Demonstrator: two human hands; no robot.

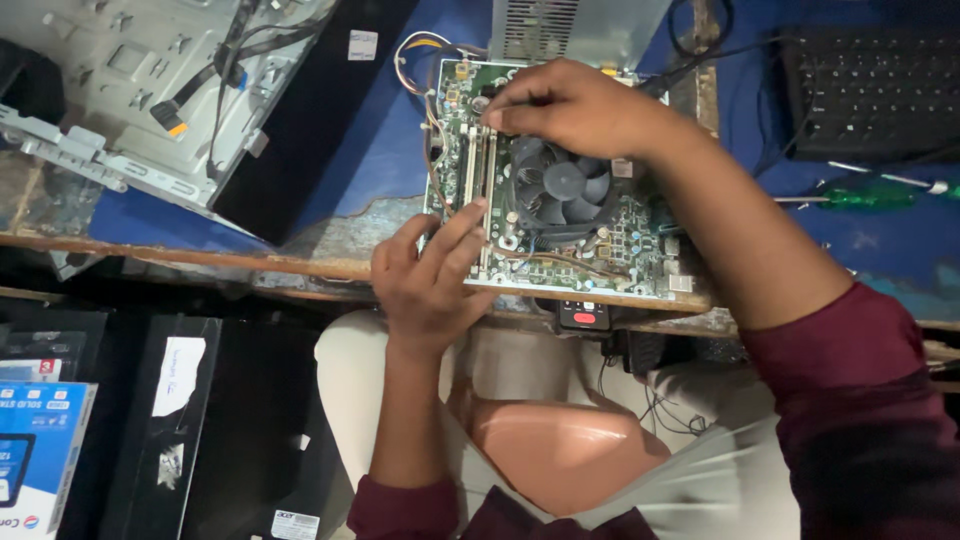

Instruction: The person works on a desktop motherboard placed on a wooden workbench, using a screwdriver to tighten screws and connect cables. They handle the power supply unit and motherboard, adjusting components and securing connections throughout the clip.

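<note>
Motherboard (pixel 560 215) under both hands; left hand (pixel 430 275) open, fingertips on board; right hand (pixel 565 105) pinching far edge.

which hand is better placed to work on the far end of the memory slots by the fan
Right, probably. The right hand already has its fingertips at the far end of the circuit board, just beyond the fan. The left hand rests at the near edge.

Dim room, cool light from above falling mostly on the green motherboard (pixel 560 190) and blue bench top (pixel 380 130), lower left under the bench near black, soft shadows, mild motion blur on the right sleeve (pixel 850 400), corners slightly stretched
</note>
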